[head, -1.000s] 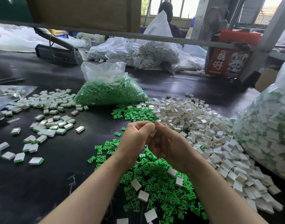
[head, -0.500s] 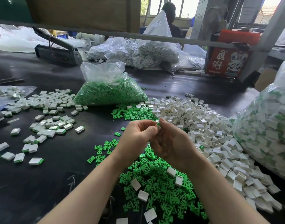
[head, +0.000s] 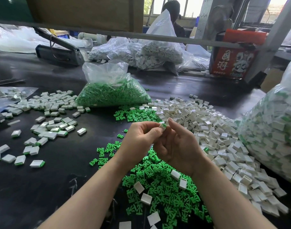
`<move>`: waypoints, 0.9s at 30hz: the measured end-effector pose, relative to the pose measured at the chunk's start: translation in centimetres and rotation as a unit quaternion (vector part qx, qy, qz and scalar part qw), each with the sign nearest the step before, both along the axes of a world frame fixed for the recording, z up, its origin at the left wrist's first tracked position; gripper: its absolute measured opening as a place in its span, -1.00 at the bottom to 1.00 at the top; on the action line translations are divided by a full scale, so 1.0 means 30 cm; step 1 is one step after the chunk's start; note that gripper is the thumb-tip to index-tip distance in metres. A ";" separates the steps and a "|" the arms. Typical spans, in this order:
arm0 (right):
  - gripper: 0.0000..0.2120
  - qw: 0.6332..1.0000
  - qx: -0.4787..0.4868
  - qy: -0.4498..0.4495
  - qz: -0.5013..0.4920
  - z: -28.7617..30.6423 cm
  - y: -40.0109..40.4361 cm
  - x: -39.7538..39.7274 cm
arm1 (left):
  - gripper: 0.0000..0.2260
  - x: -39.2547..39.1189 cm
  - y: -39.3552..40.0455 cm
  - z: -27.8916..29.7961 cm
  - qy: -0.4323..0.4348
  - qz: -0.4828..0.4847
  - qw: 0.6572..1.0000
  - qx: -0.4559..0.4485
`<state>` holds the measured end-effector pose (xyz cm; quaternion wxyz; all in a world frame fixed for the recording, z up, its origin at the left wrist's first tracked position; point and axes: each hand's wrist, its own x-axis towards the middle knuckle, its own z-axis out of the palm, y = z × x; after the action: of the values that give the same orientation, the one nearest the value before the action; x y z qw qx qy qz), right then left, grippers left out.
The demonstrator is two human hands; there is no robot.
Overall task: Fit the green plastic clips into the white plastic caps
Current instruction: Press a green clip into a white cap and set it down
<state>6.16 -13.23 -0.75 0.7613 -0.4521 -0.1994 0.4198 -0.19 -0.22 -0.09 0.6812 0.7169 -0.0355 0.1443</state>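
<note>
Since a moment ago a cap (head: 163, 126) with its green clip shows between both hands, left hand (head: 139, 141) and right hand (head: 177, 146) pinching it; light, stiff, best held by its edges

I see a black worktable (head: 42, 187) under everything. At its far left sits a dark heat sealer (head: 59, 52); at far right stands a red printed carton (head: 232, 63). A person (head: 173, 15) sits beyond, by the windows (head: 189, 5).

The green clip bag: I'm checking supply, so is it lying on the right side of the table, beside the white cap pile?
No, the green clip bag lies at the table's centre back, left of the white cap pile.
</note>
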 end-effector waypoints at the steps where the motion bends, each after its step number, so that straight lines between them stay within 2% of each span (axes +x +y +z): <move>1: -0.49 1.000 0.000 0.000 0.002 0.000 -0.002 0.002 | -0.82 0.000 -0.002 0.000 -0.001 -0.001 1.000 -0.001; 10: -0.68 1.000 0.002 -0.020 -0.010 0.007 -0.002 -0.008 | -0.83 -0.001 -0.008 0.001 -0.003 0.012 1.000 -0.016; 14: -0.66 1.000 0.006 -0.021 -0.002 0.008 -0.004 -0.011 | -0.83 -0.002 -0.010 0.002 -0.003 0.025 1.000 -0.018; 18: -0.54 0.999 -0.006 -0.032 0.014 0.003 -0.001 -0.008 | -0.82 -0.001 -0.009 0.003 -0.006 0.030 0.999 0.011; 21: -0.53 0.998 -0.028 -0.046 0.012 0.003 -0.002 -0.004 | -0.82 -0.003 -0.010 0.002 -0.006 0.039 0.999 0.031; 24: -0.55 0.991 -0.093 -0.095 -0.035 0.011 -0.017 0.003 | -0.82 0.000 -0.003 -0.005 -0.006 0.068 0.997 0.044; 27: -0.66 0.969 -0.124 -0.155 -0.149 0.017 -0.035 0.017 | -0.82 0.007 0.016 -0.011 0.009 0.117 0.991 0.061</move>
<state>6.68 -14.29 -0.24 0.7134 -0.6267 -0.1919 0.2481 0.02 0.26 -0.41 0.6146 0.7578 0.0457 0.2144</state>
